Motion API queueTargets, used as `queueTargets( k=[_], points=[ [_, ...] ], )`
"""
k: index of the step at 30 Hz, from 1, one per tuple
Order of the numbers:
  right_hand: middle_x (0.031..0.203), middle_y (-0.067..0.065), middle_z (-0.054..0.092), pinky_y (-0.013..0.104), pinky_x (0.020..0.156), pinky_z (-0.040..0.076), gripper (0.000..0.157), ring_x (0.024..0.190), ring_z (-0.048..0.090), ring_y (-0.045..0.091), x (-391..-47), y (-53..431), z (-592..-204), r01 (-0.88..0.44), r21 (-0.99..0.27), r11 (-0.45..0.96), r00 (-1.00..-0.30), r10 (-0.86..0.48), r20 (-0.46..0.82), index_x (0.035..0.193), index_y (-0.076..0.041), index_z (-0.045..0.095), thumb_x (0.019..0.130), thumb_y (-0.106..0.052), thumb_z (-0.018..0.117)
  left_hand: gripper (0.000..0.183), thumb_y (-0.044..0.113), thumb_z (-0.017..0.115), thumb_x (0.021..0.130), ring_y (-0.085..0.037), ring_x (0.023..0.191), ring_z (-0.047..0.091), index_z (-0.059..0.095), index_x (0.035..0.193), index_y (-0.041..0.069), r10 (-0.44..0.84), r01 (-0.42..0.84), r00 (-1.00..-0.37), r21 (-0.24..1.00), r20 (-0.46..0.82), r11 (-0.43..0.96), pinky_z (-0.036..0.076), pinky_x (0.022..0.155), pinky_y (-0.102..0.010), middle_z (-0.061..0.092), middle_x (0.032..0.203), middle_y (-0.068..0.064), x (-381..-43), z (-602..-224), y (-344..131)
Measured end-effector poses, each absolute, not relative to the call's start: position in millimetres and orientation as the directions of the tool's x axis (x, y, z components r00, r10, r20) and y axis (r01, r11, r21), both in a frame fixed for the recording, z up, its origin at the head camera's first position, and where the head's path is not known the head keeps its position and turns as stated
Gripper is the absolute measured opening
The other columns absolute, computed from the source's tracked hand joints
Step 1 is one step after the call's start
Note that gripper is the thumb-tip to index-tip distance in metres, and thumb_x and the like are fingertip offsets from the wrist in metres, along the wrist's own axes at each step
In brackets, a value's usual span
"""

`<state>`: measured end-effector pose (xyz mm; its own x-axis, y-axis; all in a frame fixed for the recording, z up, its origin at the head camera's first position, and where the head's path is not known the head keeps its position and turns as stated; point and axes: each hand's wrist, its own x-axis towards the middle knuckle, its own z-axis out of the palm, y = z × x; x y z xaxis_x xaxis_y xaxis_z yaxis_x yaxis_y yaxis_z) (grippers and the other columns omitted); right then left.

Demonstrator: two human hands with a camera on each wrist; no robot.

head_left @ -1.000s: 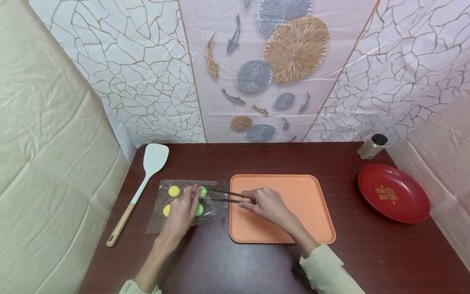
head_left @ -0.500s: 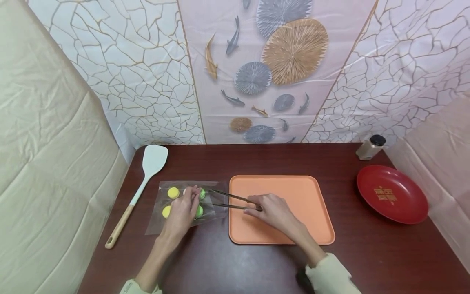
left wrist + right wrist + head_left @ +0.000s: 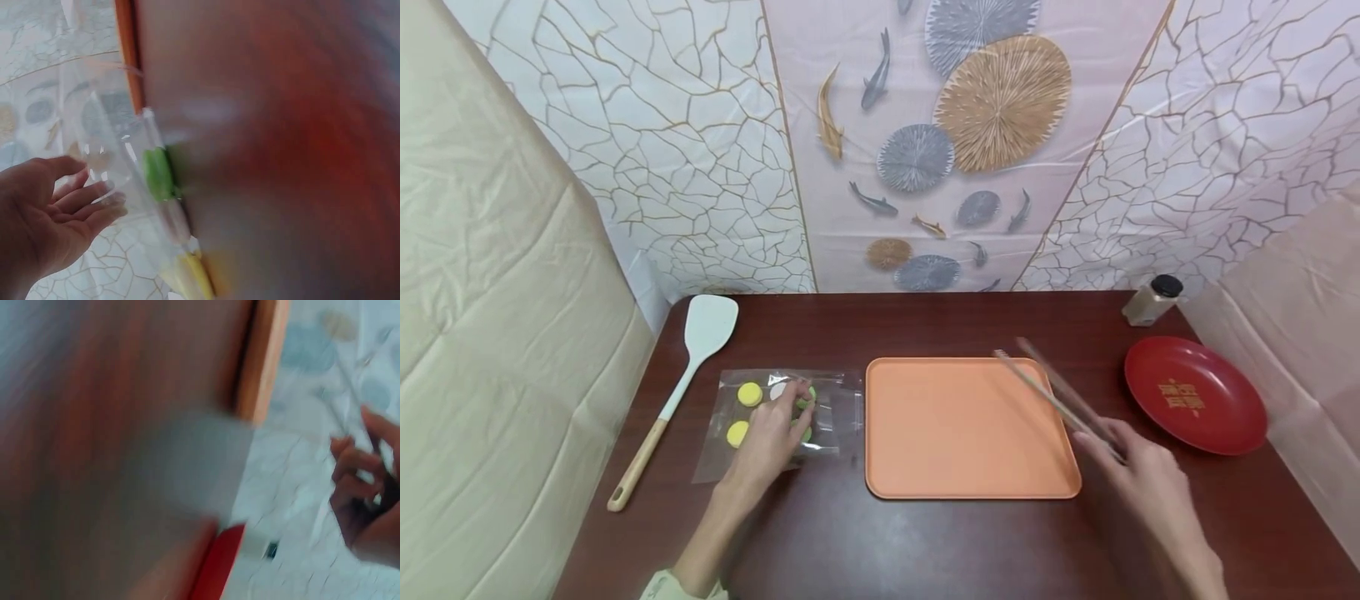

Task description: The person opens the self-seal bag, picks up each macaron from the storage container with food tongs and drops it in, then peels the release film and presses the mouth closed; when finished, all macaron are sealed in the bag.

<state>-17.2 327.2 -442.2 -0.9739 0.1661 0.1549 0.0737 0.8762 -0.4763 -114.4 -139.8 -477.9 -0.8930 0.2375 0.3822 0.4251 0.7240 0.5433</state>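
Observation:
My left hand [image 3: 767,435] reaches over a clear plastic bag [image 3: 713,457] at the left and pinches its upper film; the left wrist view shows the film [image 3: 100,134] raised at the fingertips. Inside lie macarons: two yellow ones [image 3: 749,394], a white one [image 3: 777,390] partly covered by the fingers, and green ones [image 3: 159,174] under the hand. My right hand [image 3: 1153,477] holds slim metal tongs [image 3: 1060,406], blurred, by the joined end. Their two tips stand apart over the tray's far right corner, with nothing between them.
An orange tray [image 3: 962,429] lies mid-table, right of the bag. Beyond my right hand are a red oval plate [image 3: 1225,383] and a black-lidded jar [image 3: 1153,302]. A pale spatula [image 3: 711,327] with a wooden handle lies at far left. Patterned cloth hangs behind the table.
My right hand has swung the tongs away from the bag, across the tray to its right side, their tips now pointing toward the back. The left hand has stayed at the bag.

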Motion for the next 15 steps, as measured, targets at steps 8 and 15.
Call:
queueTargets(
  k=[8,15],
  points=[
    [0.113,0.044,0.067,0.069,0.063,0.052,0.062,0.098,0.067,0.064,-3.0,372.4,-458.1,0.36,-0.405,0.84,-0.923,0.384,-0.024,0.134,0.004,0.059,0.111,-0.052,0.061,0.023,-0.007,0.074,0.099,-0.01,0.053,0.051,0.064,0.118,-0.004,0.284,0.437,-0.897,0.579,0.339,0.688,0.047,0.051,-0.028,0.076,0.13,-0.026,-135.5,-467.9,-141.9],
    [0.114,0.045,0.066,0.065,0.062,0.051,0.065,0.097,0.067,0.064,-2.6,376.7,-462.5,0.4,-0.357,0.844,-0.915,0.387,-0.11,0.136,0.004,0.051,0.11,-0.054,0.06,0.027,-0.006,0.076,0.098,-0.038,0.115,0.077,0.072,0.125,-0.005,0.331,0.428,-0.904,0.602,0.273,0.674,0.063,0.096,-0.051,0.08,0.119,-0.021,-170.7,-464.6,-139.5]
  ],
)
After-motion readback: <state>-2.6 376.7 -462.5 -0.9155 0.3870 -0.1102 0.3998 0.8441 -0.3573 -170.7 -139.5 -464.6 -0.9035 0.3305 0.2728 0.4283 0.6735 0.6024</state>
